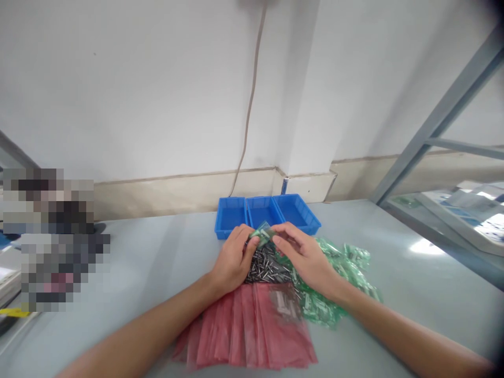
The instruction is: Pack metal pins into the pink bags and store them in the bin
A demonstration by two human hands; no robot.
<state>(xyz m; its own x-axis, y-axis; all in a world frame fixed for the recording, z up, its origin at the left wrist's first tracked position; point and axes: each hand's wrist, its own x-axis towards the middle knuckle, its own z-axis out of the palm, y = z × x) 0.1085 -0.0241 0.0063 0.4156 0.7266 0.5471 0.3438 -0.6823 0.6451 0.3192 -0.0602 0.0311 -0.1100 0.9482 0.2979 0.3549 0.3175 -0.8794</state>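
Between my two hands is a small green-tinted clear plastic bag (263, 234) with pale parts showing inside. My left hand (235, 257) pinches its left side between thumb and fingers. Thumb and fingertips of my right hand (305, 255) close on the bag's right edge. Below them lies a pile of small dark metal pins or screws (268, 266), partly covered by my hands. Nearer to me, red plastic bags (232, 331) overlap in a fanned row, and a clear patch on the top one shows pale parts. More filled green bags (323, 310) are heaped beside my right forearm.
Three blue plastic bins (232, 214) stand side by side behind my hands, near the wall. A grey metal frame (429, 131) rises at the right, with a white tray (468, 215) beyond it. Blurred-out items lie at the left table edge.
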